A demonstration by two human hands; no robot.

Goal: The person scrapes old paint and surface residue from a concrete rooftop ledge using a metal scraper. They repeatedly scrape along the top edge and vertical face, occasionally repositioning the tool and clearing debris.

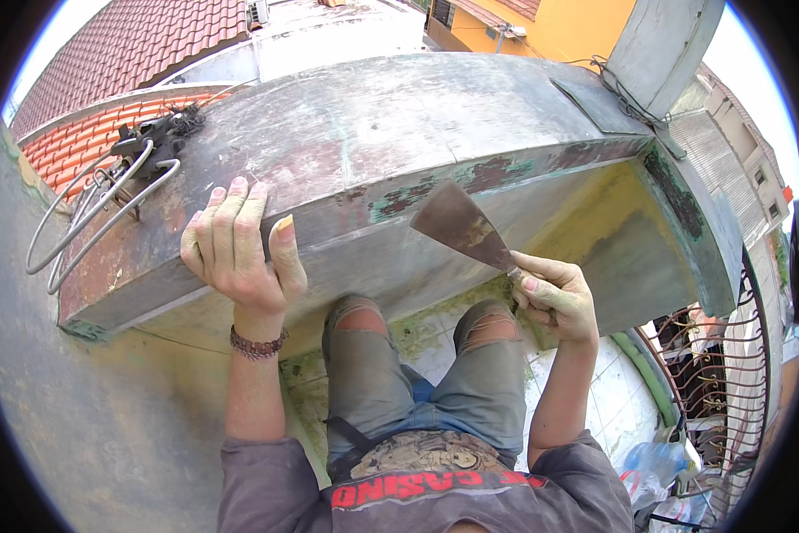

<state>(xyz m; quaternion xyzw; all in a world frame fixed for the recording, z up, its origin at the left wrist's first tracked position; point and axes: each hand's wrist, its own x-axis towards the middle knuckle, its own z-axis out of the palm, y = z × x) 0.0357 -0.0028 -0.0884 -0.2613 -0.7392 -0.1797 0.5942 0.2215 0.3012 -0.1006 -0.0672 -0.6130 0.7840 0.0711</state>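
Note:
In my right hand (556,296) is a paint scraper (463,226), gripped near the base of its wide, stained metal blade. The blade points up and left, in front of the parapet's edge strip (479,176), where dark red and green paint patches show. My dusty left hand (243,243) holds nothing; its fingers are a little apart over the near edge of the concrete parapet (373,113). Whether those fingertips press on the surface I cannot tell. Most of the scraper's handle is hidden inside my right hand.
Bent metal rods and a black fixture (139,156) sit on the parapet's left end. A post (666,53) with loose cable (613,86) rises at the right. Metal railing (726,373) and plastic bottles (653,466) stand lower right. White tiles (623,393) lie underfoot; tiled roofs (139,40) lie beyond.

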